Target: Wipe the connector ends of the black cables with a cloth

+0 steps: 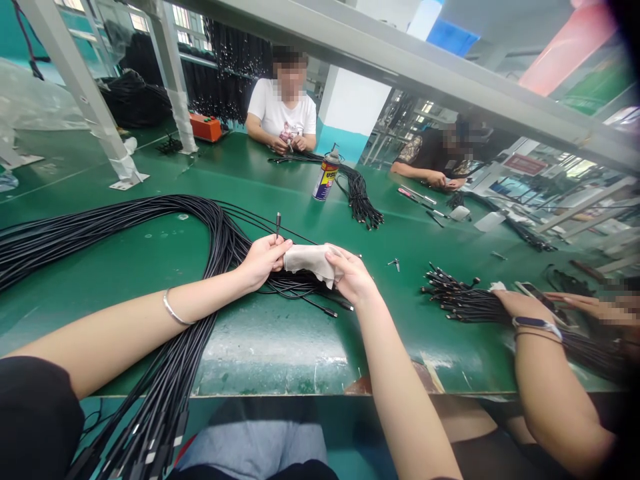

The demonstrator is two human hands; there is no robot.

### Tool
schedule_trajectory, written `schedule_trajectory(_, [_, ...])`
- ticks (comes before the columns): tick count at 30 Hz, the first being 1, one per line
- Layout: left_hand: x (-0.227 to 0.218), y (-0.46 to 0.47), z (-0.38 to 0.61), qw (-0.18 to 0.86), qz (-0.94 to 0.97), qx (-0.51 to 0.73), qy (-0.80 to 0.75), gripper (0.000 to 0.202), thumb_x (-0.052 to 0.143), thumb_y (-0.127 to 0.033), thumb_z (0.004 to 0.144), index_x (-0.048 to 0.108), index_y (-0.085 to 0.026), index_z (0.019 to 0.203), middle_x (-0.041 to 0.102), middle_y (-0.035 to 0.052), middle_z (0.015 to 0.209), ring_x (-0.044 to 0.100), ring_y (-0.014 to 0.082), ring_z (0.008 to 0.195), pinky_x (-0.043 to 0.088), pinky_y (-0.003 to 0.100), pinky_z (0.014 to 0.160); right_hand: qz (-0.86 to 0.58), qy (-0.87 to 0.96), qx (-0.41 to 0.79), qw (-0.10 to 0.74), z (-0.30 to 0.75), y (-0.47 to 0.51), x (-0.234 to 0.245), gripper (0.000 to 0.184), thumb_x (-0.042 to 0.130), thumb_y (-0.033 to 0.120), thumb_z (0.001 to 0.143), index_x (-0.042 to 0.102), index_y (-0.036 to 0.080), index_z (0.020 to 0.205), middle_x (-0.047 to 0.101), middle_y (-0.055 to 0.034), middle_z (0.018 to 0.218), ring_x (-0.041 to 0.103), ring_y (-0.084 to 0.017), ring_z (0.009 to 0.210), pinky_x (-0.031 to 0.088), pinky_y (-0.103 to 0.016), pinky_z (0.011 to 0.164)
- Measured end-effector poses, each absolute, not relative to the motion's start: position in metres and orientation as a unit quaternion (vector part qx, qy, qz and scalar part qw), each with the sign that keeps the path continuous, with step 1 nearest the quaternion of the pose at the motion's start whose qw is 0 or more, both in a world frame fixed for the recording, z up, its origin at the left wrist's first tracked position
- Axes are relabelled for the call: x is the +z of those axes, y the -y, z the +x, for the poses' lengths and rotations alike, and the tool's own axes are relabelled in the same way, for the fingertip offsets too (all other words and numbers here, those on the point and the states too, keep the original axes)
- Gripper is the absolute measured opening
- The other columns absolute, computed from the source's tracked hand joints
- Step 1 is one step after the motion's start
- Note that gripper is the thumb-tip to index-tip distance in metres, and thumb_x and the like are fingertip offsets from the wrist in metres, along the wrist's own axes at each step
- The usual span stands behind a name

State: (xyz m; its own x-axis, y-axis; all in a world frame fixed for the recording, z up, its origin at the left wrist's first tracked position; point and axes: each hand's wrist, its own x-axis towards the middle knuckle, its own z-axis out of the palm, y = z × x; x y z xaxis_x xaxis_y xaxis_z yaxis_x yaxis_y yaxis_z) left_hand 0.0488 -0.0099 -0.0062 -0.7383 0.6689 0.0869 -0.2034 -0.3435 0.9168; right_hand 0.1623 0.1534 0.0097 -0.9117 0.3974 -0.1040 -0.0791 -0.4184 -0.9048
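Between finger and thumb of my left hand (263, 262) is a black cable, its connector (278, 225) sticking up above the fingers. My right hand (351, 275) grips a whitish cloth (311, 262), which stretches across to the left fingertips. Whether the cloth wraps round part of the cable is hidden. Under and beside both hands lies a thick bundle of black cables (220, 233), curving over the green table and hanging off its front edge. Several loose cable ends (327, 311) show just below the cloth.
A spray can (327, 175) stands beyond my hands, near another cable bundle (361, 200). At right, a co-worker's arm (537, 340) rests by more cables (465, 300). Two more people sit across the green table (280, 360). A metal frame (90, 93) rises at left.
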Motion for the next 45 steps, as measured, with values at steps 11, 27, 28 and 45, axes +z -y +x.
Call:
schedule_trajectory(11, [0.0, 0.014, 0.06, 0.346, 0.427, 0.581, -0.6, 0.055, 0.053, -0.059, 0.084, 0.043, -0.016, 0.051, 0.044, -0.0006, 0.041, 0.035, 0.007, 0.039, 0.028, 0.02, 0.045, -0.185, 0.555, 0.766, 0.266, 0.16, -0.153, 0.011, 0.025, 0.081, 0.035, 0.064, 0.067, 0.018, 0.075, 0.067, 0.0, 0.073, 0.06, -0.013, 0.067, 0.046, -0.024, 0.063])
schedule_trajectory(27, [-0.002, 0.013, 0.06, 0.353, 0.442, 0.551, -0.613, 0.056, 0.047, -0.058, 0.087, 0.041, -0.017, 0.049, 0.038, -0.0017, 0.039, 0.032, 0.0085, 0.039, 0.026, 0.022, 0.047, -0.088, 0.648, 0.714, 0.25, 0.16, -0.149, 0.006, 0.027, 0.071, 0.045, 0.074, 0.071, 0.018, 0.073, 0.068, -0.0009, 0.071, 0.058, -0.013, 0.064, 0.046, -0.026, 0.065])
schedule_trajectory(28, [-0.002, 0.013, 0.06, 0.361, 0.438, 0.55, -0.613, 0.056, 0.047, -0.058, 0.086, 0.041, -0.017, 0.049, 0.037, -0.0021, 0.039, 0.031, 0.0084, 0.038, 0.024, 0.022, 0.047, -0.088, 0.637, 0.725, 0.247, 0.16, -0.149, 0.006, 0.031, 0.07, 0.047, 0.074, 0.071, 0.017, 0.071, 0.069, -0.0025, 0.073, 0.061, -0.014, 0.068, 0.048, -0.026, 0.068])
schedule_trajectory(45, [0.0, 0.016, 0.063, 0.386, 0.426, 0.5, -0.648, 0.06, 0.046, -0.062, 0.081, 0.037, -0.017, 0.043, 0.035, -0.0022, 0.035, 0.024, 0.0105, 0.043, 0.022, 0.023, 0.052, -0.057, 0.655, 0.727, 0.2, 0.154, -0.146, -0.004, 0.035, 0.081, 0.045, 0.059, 0.069, 0.016, 0.074, 0.067, -0.0003, 0.071, 0.058, -0.012, 0.064, 0.046, -0.025, 0.064])
